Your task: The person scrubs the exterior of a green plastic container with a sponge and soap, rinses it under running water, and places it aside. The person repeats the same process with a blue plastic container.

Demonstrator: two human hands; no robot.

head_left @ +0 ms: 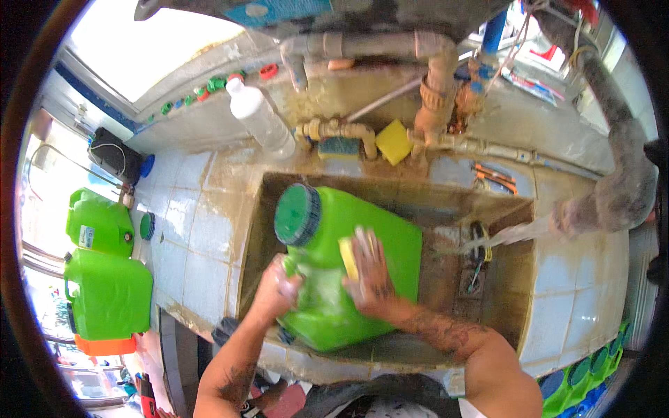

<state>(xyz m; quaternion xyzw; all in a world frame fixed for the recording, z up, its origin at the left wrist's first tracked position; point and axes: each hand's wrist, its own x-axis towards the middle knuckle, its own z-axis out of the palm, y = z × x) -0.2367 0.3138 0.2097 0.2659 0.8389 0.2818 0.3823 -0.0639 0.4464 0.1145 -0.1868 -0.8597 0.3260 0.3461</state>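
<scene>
A bright green plastic jerrycan [397,251] with a dark green screw cap [293,214] lies tilted in the tiled sink basin [512,313], its cap toward the far left. My left hand [275,289] is closed round the jerrycan's handle, with suds on the fingers. On its side my right hand [368,268] presses a yellow sponge [348,258] against the green wall, and white foam shows between the two hands. Water [509,235] runs from a thick grey pipe at the right into the basin, beside the jerrycan.
Two more green jerrycans [111,289] stand at the left, near a loose green cap [147,226]. Behind the basin are a clear bottle [263,125], a yellow sponge [394,142], a scouring pad [339,147] and pipes. The large grey pipe [620,184] juts in from the right.
</scene>
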